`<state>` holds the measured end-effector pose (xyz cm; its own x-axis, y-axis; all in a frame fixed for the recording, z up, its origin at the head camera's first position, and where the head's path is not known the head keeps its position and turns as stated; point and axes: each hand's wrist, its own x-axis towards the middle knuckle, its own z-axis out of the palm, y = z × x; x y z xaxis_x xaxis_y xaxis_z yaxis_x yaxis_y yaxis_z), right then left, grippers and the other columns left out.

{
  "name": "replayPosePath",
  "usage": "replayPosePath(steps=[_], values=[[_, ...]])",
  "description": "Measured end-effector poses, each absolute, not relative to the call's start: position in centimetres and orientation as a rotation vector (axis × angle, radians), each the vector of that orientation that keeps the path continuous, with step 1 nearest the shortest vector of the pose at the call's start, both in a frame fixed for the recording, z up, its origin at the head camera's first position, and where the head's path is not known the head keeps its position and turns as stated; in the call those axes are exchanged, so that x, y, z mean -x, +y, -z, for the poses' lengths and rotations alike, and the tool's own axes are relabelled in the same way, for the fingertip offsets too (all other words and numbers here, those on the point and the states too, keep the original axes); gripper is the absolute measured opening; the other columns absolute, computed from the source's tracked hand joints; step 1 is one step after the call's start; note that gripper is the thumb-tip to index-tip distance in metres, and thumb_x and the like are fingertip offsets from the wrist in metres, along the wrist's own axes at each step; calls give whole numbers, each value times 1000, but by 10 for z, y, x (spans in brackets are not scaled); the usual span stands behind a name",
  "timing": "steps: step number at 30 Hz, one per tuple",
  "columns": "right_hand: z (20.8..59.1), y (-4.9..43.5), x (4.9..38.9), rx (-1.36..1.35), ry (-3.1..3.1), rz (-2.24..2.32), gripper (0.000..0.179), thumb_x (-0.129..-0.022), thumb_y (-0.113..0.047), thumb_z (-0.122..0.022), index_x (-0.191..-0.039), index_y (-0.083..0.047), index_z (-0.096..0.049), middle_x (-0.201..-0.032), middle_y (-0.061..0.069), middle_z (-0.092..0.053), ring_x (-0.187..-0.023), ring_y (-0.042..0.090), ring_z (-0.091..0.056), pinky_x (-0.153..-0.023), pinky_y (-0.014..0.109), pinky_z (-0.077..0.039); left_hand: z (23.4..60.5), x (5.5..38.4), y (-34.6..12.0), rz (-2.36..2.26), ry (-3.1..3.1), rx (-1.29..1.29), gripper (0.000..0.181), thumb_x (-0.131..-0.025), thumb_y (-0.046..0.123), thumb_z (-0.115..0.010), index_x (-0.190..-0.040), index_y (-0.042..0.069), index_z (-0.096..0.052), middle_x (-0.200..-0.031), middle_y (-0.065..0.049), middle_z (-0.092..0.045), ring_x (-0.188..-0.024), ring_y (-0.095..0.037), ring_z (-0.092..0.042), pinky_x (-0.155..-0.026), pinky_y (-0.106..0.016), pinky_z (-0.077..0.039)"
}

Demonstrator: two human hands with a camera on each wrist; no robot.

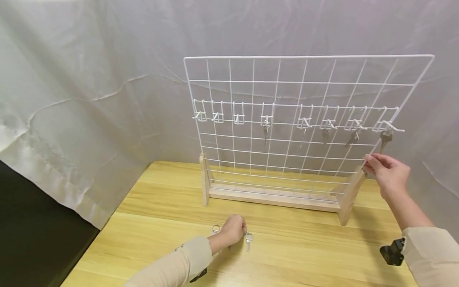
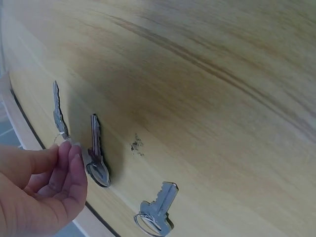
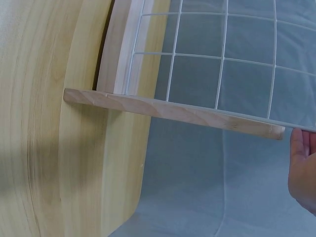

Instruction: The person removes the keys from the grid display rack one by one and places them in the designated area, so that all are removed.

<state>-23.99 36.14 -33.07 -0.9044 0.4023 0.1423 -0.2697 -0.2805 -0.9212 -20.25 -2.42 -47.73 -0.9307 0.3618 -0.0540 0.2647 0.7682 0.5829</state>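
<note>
My left hand [image 1: 232, 229] is low over the table, thumb and fingertips pinching the thin ring of a silver key [image 2: 58, 111]. Two more silver keys with rings lie beside that hand in the left wrist view: one key [image 2: 96, 143] right by the fingers, another key [image 2: 157, 210] nearer the bottom edge. At the right side of a white wire grid rack [image 1: 279, 82], my right hand [image 1: 390, 175] holds the edge wire between thumb and fingers, just above the wooden foot [image 1: 351, 195]. Only part of this hand shows in the right wrist view.
Several white hooks cross the grid in a row. Keys hang from the middle and right ones, including a key [image 1: 386, 137] above my right hand. A wooden base bar [image 1: 272, 199] joins the feet on the table [image 1: 287, 247]. Grey cloth [image 1: 107, 79] hangs behind.
</note>
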Motion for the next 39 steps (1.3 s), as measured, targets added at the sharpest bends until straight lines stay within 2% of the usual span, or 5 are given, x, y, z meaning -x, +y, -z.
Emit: replayPosePath(steps=[9,15,19,23,39], values=[[335,362,240,160,-1538,-2215,16,-79,4,-66,-72,-9,-71,-63,-2,-70,-55,7,-67,-55,17,-55,481,200,-23,-924,2807,-487,9,-81,-3,-64,-73,-1,-66,-74,-9,-68,-60,-11,-58,-53,-16,-50],[334,362,240,161,-1537,-2206,13,-77,3,-68,-72,-8,-71,-63,-3,-70,-55,7,-67,-54,17,-55,487,183,-29,-847,2969,-717,6,-83,0,-61,-78,1,-64,-74,-7,-66,-61,-8,-57,-55,-9,-47],[333,362,241,152,-1536,-2203,12,-77,3,-69,-72,-8,-71,-63,-2,-70,-56,7,-67,-55,17,-55,499,171,-38,-618,3006,-1069,16,-88,10,-58,-99,1,-65,-99,-9,-67,-90,-17,-64,-78,-19,-54],[332,362,242,141,-1513,-2213,15,-78,6,-66,-71,-7,-71,-63,-1,-70,-55,7,-67,-54,18,-55,504,159,-50,-364,2929,-1384,32,-95,21,-49,-119,3,-58,-127,-13,-58,-118,-25,-55,-99,-34,-47],[333,361,240,146,-1524,-2226,11,-77,2,-69,-73,-8,-70,-65,-1,-70,-57,7,-67,-56,17,-55,517,143,-66,136,2902,-1602,45,-100,34,-33,-133,7,-49,-141,-10,-46,-131,-26,-43,-105,-41,-41]])
